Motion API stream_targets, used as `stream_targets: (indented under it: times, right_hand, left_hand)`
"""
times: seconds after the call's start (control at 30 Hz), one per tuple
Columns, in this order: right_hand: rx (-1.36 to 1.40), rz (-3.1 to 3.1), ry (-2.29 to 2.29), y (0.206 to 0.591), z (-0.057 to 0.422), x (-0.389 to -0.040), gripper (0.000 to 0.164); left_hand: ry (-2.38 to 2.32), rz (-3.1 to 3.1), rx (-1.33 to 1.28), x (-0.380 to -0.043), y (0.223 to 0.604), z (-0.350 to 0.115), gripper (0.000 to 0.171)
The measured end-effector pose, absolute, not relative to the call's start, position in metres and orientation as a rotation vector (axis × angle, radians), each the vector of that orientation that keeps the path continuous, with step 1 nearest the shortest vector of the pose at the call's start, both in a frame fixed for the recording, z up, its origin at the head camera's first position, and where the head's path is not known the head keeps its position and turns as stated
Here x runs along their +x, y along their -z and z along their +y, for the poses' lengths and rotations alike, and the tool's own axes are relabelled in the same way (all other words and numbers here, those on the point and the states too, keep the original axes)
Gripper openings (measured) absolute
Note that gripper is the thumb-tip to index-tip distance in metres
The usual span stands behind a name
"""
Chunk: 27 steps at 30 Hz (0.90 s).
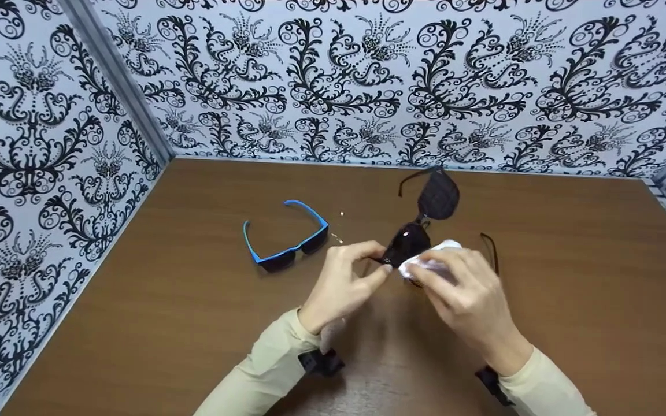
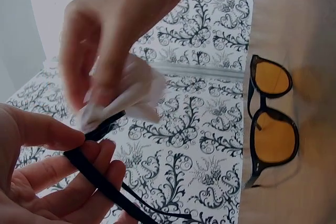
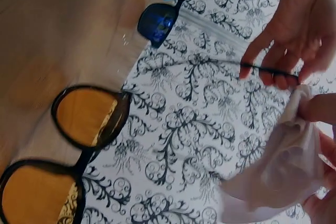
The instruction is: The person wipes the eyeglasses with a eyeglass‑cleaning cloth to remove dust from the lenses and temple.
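Note:
My left hand (image 1: 344, 286) pinches a black glasses frame (image 2: 107, 184) between thumb and fingers. A thin dark arm of it extends from the fingers in the right wrist view. In my right hand (image 1: 466, 289) is a crumpled white cloth (image 1: 431, 260), gripped between thumb and fingers against the frame close to the left fingertips. The cloth and the right fingers hide much of the held frame. Black-rimmed glasses with orange lenses (image 2: 275, 137) lie on the table near both hands, also seen in the right wrist view.
Blue-armed sunglasses (image 1: 292, 251) with dark lenses rest on the brown table (image 1: 194, 323), left of the hands. Small pale specks (image 1: 339, 237) lie beside them. Patterned black-and-white walls (image 1: 367, 75) border the table at the back and sides.

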State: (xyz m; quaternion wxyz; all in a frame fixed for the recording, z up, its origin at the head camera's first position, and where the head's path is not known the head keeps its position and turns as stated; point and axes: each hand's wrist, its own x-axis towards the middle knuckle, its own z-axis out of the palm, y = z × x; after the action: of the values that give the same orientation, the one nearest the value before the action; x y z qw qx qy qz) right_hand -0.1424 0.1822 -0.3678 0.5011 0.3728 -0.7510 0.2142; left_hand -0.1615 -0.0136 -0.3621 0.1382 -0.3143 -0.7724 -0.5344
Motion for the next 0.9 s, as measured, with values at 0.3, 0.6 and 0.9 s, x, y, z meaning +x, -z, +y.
stream_targets:
  times: [0.3,0.6,0.9]
  right_hand:
    - [0.763,-1.843,-0.567,0.363,0.18,-0.147,0.023]
    - [1.038,-1.742,-0.425,0.361,0.175,-0.146,0.024]
    - [1.154,-1.741,-0.332,0.35,0.183,-0.143,0.024]
  left_hand:
    - [1.49,-2.239,-0.976,-0.158,0.364,-0.007,0.011]
    - [1.438,-2.262,-0.989,-0.158,0.367,-0.005,0.013]
    - [1.445,-2.265,-1.021,-0.155,0.372,-0.003,0.014]
